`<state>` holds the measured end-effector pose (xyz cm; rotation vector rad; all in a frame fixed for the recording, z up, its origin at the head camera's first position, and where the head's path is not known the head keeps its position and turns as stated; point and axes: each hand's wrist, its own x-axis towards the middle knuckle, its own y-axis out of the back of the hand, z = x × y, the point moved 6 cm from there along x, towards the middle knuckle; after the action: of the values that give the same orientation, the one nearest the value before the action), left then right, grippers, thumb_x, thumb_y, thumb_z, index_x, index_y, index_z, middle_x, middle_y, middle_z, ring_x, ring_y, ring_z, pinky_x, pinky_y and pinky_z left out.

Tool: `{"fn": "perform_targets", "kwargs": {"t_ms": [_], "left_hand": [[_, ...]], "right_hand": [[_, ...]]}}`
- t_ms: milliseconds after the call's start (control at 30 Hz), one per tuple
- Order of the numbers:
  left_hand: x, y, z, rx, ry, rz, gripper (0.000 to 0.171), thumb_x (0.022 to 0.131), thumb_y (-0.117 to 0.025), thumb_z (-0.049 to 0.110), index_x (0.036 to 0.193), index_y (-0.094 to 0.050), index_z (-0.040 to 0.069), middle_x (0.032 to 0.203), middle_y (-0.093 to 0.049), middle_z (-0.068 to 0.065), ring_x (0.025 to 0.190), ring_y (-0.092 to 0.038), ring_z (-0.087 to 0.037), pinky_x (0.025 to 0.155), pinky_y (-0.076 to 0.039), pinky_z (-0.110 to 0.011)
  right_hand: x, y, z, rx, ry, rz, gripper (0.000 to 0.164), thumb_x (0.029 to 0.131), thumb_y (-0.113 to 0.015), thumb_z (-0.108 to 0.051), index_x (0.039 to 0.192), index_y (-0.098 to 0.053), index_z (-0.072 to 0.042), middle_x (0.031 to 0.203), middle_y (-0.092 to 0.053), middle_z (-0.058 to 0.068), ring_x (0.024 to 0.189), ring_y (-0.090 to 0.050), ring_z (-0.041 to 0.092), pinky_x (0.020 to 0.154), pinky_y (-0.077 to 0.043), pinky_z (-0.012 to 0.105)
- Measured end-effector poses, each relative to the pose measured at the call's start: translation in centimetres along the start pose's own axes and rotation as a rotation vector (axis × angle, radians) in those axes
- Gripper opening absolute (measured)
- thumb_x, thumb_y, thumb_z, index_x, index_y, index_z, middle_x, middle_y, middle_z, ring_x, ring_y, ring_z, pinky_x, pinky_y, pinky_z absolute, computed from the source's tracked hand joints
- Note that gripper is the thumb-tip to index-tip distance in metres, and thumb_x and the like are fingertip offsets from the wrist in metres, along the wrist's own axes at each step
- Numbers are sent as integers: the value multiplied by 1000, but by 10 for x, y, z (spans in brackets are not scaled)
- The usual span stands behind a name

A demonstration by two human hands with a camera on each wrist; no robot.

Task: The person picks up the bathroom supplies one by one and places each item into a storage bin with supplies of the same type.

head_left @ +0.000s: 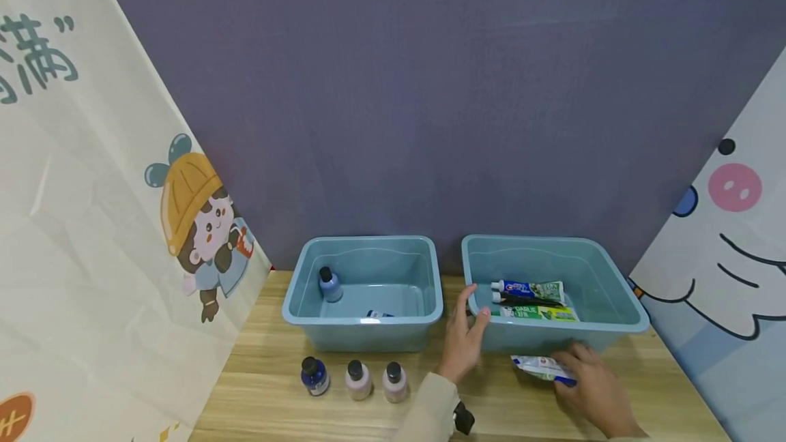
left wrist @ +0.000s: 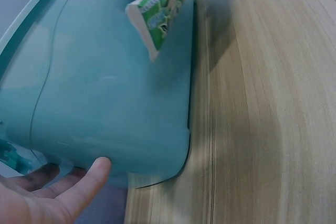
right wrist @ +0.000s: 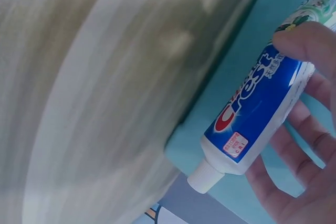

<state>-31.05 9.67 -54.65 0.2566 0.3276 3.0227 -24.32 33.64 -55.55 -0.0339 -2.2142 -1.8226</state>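
Note:
My right hand holds a Crest toothpaste tube in front of the right blue bin. In the right wrist view the thumb lies across the tube's upper part, and its white cap points down and away from the hand. The tube's green and white flat end shows in the left wrist view, over the bin's outer wall. My left hand grips that bin at its front left corner. Inside the bin lie several toothpaste tubes, among them a blue and green one and a green Darlie one.
A second blue bin stands to the left, holding a small blue bottle and another item partly hidden by its front wall. Before it on the wooden table stand a dark blue bottle and two pale pink bottles.

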Motion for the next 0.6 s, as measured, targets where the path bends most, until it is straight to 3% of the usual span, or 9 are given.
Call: {"fn": "perform_targets", "kwargs": {"t_ms": [600], "left_hand": [[0,-1,-1,0,5,-3,48,104,-46,58,149,-28,59,163,-38,8,147,-42,-28,113,-39,-59]], "right_hand": [[3,31,-12,-26,6,38,46,68,-93,-25,110,-77,-15,98,-61,0,86,-53,19,68,-51,41]]}}
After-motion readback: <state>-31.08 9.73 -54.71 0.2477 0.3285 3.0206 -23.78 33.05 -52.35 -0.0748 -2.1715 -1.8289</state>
